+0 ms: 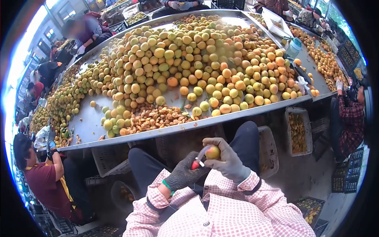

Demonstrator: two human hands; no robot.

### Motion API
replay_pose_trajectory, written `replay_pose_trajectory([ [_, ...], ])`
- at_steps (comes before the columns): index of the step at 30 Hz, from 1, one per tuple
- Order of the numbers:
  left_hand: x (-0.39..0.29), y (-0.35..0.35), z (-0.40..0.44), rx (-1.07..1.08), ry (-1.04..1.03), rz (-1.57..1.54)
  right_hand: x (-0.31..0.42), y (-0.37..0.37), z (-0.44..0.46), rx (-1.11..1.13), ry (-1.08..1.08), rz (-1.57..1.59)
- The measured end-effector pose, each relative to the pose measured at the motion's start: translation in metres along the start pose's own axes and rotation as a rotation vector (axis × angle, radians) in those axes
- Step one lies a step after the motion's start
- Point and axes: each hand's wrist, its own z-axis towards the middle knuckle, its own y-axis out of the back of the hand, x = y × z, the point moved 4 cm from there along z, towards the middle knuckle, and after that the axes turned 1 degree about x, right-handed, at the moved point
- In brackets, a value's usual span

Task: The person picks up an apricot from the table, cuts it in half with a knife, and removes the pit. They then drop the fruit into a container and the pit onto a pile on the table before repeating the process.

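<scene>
Both of my hands wear dark gloves and meet above my lap, just in front of the table edge. My left hand (182, 172) is closed round the red handle of a small knife (195, 164). The knife's curved blade lies against a yellow-green fruit (212, 152). Fingers of my right hand (227, 159) hold that fruit from the right and from above. Beyond the hands, a heap of split fruit pieces (154, 118) lies near the front rim of the metal table (158, 136), with a large pile of whole fruit (166, 55) behind it.
Crates stand below the table, one with fruit pieces (298, 132) and a pale one (268, 152) beside my knee. A bucket (124, 193) is at the lower left. Co-workers sit at left (47, 177) and right (351, 122). A bottle (293, 48) stands at the table's right.
</scene>
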Motion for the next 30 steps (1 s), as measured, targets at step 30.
replay_pose_trajectory([
  [30, -0.01, 0.001, -0.008, -0.135, 0.134, -0.197, -0.005, 0.003, -0.013, -0.087, -0.095, 0.052],
])
